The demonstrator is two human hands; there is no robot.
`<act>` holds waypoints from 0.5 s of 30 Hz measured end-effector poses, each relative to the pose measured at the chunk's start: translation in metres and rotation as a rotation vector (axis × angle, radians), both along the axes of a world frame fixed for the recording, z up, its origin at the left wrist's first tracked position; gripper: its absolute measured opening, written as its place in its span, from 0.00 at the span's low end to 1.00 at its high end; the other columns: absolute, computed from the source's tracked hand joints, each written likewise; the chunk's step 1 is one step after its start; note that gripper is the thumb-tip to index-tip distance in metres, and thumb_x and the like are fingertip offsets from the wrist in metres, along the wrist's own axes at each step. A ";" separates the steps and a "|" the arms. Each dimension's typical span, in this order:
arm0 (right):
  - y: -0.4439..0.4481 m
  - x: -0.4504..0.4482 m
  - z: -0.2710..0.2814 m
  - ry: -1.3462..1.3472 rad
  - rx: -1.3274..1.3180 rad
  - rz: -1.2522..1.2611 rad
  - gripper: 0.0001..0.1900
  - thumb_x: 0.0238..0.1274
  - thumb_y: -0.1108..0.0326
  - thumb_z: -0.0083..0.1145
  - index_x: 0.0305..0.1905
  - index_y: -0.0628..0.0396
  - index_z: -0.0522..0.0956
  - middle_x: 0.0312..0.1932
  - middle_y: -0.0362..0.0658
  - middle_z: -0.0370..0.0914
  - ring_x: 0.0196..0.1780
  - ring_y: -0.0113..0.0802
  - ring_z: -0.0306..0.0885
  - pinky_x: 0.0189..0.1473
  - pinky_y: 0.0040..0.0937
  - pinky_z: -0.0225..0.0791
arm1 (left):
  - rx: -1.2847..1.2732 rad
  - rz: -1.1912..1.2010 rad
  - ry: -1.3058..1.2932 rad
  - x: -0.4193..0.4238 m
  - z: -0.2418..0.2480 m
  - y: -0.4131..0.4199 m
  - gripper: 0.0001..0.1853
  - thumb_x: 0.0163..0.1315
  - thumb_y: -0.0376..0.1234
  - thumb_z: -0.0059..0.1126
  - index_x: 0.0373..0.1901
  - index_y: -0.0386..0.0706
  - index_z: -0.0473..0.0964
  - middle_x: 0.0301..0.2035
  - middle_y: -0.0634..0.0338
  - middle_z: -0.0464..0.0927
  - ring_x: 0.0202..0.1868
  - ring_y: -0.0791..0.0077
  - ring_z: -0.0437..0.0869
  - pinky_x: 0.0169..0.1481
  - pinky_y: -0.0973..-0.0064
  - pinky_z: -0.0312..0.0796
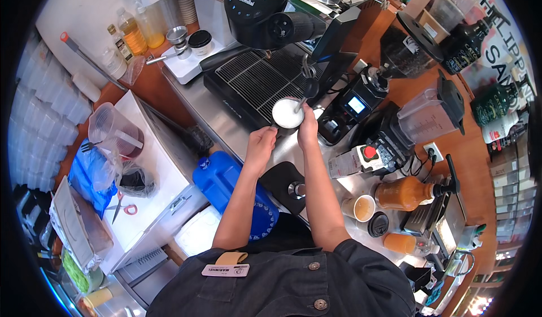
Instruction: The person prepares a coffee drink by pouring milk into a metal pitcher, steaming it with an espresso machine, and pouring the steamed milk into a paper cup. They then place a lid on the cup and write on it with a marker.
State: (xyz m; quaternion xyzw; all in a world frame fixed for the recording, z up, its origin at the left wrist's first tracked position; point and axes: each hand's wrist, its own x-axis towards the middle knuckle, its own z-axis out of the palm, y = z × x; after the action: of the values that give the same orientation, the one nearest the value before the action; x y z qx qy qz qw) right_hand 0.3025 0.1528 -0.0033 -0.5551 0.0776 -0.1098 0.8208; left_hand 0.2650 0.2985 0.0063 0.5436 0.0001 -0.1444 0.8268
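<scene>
Both my hands are at a dark milk pitcher (286, 130) with white, foamy milk (287, 113) inside. My left hand (261, 147) grips its handle side, and my right hand (308, 126) is cupped against the opposite side. The steam wand (301, 101) of the black espresso machine (254, 18) reaches down into the milk, so its tip is hidden. The pitcher is at the front right corner of the machine's slatted drip tray (258, 75). Below my hands, a tamper (296, 190) rests on a black mat (275, 181).
A coffee grinder (355, 103) and a blender (427, 116) stand to the right. Nearer are a paper cup of light-brown drink (359, 208), a black lid (378, 224) and an amber pump bottle (402, 194). At left, a blue water jug (224, 181) stands beside a white chest (148, 215) bearing scissors (129, 209).
</scene>
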 end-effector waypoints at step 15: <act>-0.005 0.010 -0.012 -0.050 -0.038 -0.019 0.25 0.71 0.58 0.35 0.49 0.67 0.80 0.44 0.47 0.82 0.47 0.31 0.76 0.54 0.26 0.65 | 0.011 -0.002 -0.024 0.000 -0.005 -0.003 0.14 0.67 0.32 0.48 0.20 0.43 0.68 0.18 0.71 0.61 0.21 0.85 0.58 0.27 0.80 0.54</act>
State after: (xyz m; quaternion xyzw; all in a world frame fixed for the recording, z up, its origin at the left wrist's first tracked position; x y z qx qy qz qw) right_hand 0.3124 0.1475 -0.0156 -0.5669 0.0604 -0.1330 0.8108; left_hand 0.2650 0.2955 0.0014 0.5499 -0.0096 -0.1385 0.8236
